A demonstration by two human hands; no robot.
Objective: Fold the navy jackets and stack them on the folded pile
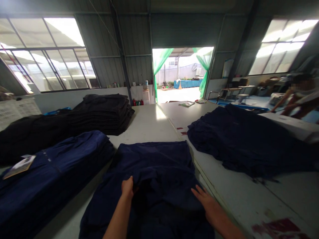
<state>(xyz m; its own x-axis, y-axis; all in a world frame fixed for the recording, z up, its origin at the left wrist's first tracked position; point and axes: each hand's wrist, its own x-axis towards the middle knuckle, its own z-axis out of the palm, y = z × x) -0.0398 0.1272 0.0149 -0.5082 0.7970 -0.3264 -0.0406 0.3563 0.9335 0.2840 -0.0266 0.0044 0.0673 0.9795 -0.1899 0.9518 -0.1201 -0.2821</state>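
Note:
A pair of navy trousers point(159, 162) lies spread on the table in front of me, waist end away from me. My left hand point(128, 186) is closed near the middle of the trousers, pinching a fold of the cloth; its fingertips are partly hidden. Flat on the right side of the same garment rests my right hand point(203, 199), fingers stretched and apart. A stack of folded blue garments point(82, 152) stands to the left, with a paper tag point(20, 166) on top. To the right lies a loose heap of navy garments point(244, 139).
Behind the blue stack is a tall pile of black garments point(102, 113). The pale table point(147, 126) has a lengthwise seam and reaches toward an open doorway with green curtains point(161, 61). Papers point(186, 104) lie at its far end. Another person point(299, 96) is at the right.

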